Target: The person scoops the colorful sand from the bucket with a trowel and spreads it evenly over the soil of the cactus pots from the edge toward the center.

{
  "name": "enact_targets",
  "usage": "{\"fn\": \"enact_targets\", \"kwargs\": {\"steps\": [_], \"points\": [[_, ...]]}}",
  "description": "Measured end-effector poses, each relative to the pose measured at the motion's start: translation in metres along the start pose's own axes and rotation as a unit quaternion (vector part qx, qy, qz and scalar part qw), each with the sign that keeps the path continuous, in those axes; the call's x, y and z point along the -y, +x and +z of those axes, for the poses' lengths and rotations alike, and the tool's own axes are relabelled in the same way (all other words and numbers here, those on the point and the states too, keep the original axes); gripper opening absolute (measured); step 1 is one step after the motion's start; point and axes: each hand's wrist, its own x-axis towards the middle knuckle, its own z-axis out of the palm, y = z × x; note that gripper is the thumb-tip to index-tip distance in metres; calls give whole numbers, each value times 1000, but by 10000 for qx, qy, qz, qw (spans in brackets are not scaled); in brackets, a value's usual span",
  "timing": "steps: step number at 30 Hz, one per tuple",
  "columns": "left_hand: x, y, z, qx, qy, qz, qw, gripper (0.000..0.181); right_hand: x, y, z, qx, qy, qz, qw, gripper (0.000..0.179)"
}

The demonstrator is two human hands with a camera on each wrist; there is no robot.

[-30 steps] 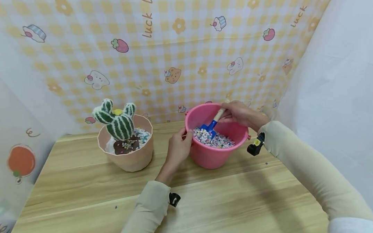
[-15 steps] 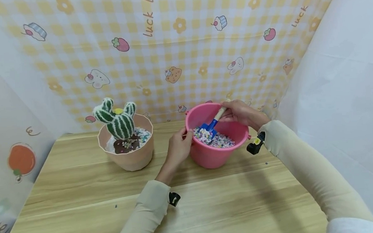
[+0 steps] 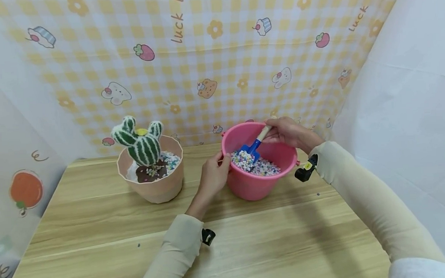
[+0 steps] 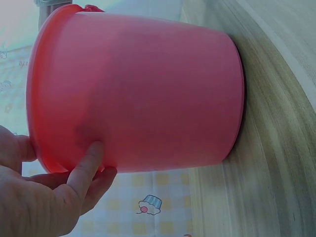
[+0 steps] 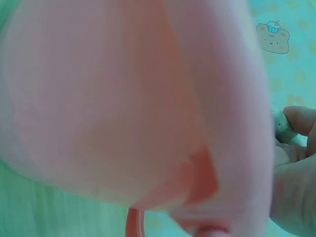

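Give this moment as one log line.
left hand: holds pink bucket | right hand: holds shovel | granules: on shovel, in bucket | cactus pot: left of bucket

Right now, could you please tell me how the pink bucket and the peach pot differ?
The bucket is pink with a round rim; the pot is pale peach with an angular rim. A shovel dips into the bucket; a cactus sits in the pot. The left hand grips the bucket, while no hand touches the pot. Both stand on the table and contain coloured pebbles.

Both sleeves (image 3: 367, 203) are beige, the right one meeting white cloth (image 3: 418, 268); black wrist devices (image 3: 208, 237) show, the right bearing a yellow label (image 3: 308, 166).
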Motion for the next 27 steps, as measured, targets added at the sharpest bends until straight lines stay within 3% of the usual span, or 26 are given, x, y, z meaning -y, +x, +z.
{"fn": "enact_targets", "kwargs": {"steps": [27], "points": [[-1,0,0,41,50,-108,9999,40,3,-5,-13,-15,377,-27,9993,35]]}}
